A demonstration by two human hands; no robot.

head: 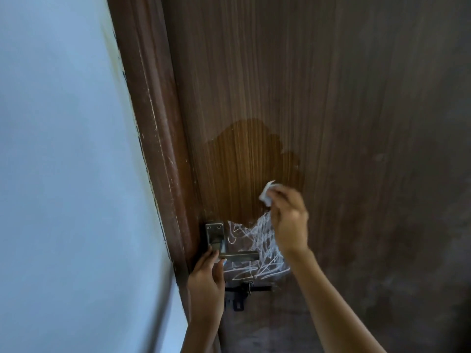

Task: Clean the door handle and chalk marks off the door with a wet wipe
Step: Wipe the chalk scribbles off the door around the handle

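Two bare hands at one brown wood-grain door (331,98). Right hand (289,222) at five o'clock, pinched shut on one crumpled white wet wipe (267,193), blurred. Left hand (206,278) at six o'clock, fingers loosely curled against one square-plated metal door handle (229,247). Scribbled white chalk marks (257,248) between hands; nothing legible. One darker, glossy wet patch (252,161) above

Open door face above and right; clutter along the left edge, low down.

The upper and right parts of the door (356,98) are left bare, and free passage is offered there. Along its left edge, the way is narrowed by the door frame (158,149). Lower down, the handle (238,255) projects from the face, with the left hand (206,284) beside it; a black latch (244,291) protrudes below. The right hand (290,222) and forearm cross the lower middle.
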